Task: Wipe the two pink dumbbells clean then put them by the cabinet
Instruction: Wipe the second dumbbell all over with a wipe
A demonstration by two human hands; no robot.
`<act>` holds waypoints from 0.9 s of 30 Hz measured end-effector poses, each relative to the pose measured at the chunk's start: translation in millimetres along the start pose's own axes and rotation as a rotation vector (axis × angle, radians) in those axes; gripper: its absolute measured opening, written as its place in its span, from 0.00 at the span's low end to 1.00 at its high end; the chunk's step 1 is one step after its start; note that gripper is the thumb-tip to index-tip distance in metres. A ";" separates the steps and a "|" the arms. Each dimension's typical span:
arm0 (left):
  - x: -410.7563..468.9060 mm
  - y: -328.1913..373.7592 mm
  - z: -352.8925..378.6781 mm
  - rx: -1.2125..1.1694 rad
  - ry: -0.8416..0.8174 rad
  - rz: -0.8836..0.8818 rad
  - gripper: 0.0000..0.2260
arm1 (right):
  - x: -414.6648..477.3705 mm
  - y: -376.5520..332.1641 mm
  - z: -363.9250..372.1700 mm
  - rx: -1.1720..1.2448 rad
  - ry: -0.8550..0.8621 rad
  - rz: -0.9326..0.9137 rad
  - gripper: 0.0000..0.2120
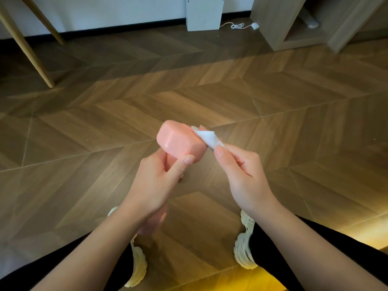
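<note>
One dumbbell (180,141) in view, pink, held off the floor (84,133) at frame centre, tilted, upper head toward 12 o'clock. Gripped at the handle by the left hand (155,181), fingers curled round it, thumb laid up against the head. Handle itself hidden inside that grip. Lower head mostly covered by the left wrist, only a blurred pink patch showing at 6 o'clock of that hand. Right hand (241,171) at 3 o'clock of the dumbbell, pinching a white wipe (209,137) between thumb and fingers, wipe touching the head's right side.

At 1 o'clock of the frame, a wooden cabinet (268,22), well apart from the dumbbell, cut off by the top edge. One open compartment low down, holding a grey thing (312,23) too blurred to name. At 12 o'clock, a white box (203,15) against the wall, top cut off, contents unseen. At 3 o'clock of the box, a white cable (237,25) with a plug on the floor. At 10 o'clock, two slanted wooden legs (27,49), upper ends cut off. At 6 o'clock, two pale shoes (138,263), partly covered by forearms and black trouser legs.
</note>
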State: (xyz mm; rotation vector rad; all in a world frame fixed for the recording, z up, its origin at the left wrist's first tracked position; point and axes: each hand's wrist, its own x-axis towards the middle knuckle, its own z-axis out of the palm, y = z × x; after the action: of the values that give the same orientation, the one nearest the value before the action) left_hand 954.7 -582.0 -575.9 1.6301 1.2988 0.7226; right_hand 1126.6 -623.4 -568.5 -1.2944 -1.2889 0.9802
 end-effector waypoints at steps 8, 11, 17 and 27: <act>0.0 1.1 -6.2 0.110 -0.056 0.132 0.32 | 1.1 5.5 -7.8 0.125 -0.074 0.015 0.17; -1.9 3.8 -6.5 0.214 -0.103 0.183 0.22 | 6.9 6.3 -7.1 0.131 -0.017 0.098 0.16; -2.9 1.4 -5.3 0.304 -0.154 0.176 0.21 | 4.5 3.4 -7.0 0.117 -0.081 0.051 0.17; -0.2 -2.7 4.2 0.396 -0.189 0.169 0.32 | 2.2 -2.1 -10.9 -0.013 -0.102 0.038 0.16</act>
State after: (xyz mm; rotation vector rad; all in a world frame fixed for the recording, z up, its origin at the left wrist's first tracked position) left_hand 957.1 -583.2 -580.1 2.0922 1.2294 0.4100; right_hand 1137.2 -622.6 -564.6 -1.2966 -1.3544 1.0778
